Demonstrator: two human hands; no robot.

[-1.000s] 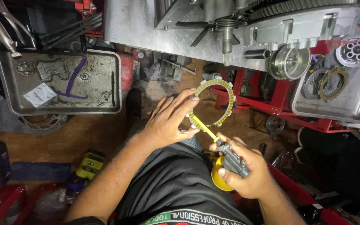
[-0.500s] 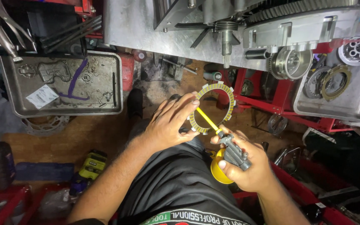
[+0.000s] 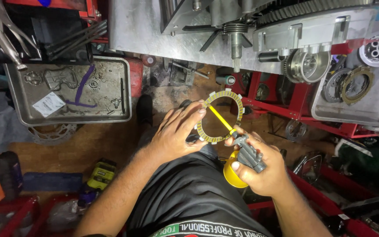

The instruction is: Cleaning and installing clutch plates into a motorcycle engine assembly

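Note:
My left hand (image 3: 175, 131) holds a ring-shaped clutch friction plate (image 3: 235, 102) by its near left edge, in front of my lap. The plate has tan segments and small outer tabs. My right hand (image 3: 259, 169) grips a yellow oil can with a grey pump handle (image 3: 247, 154). The can's thin yellow spout (image 3: 219, 117) crosses the ring's opening and points at its left rim, near my left fingers. The can's round yellow body (image 3: 232, 175) shows below my right hand.
A metal tray (image 3: 71, 116) with gaskets and small parts lies at left. An engine (image 3: 251, 26) sits on a red stand (image 3: 294, 109) ahead. A second tray (image 3: 373, 109) at right holds clutch rings and a hub. Tools lie on the wooden floor.
The plate has turned a little in my left hand and the spout tip now sits nearer the ring's left rim. My view has shifted slightly.

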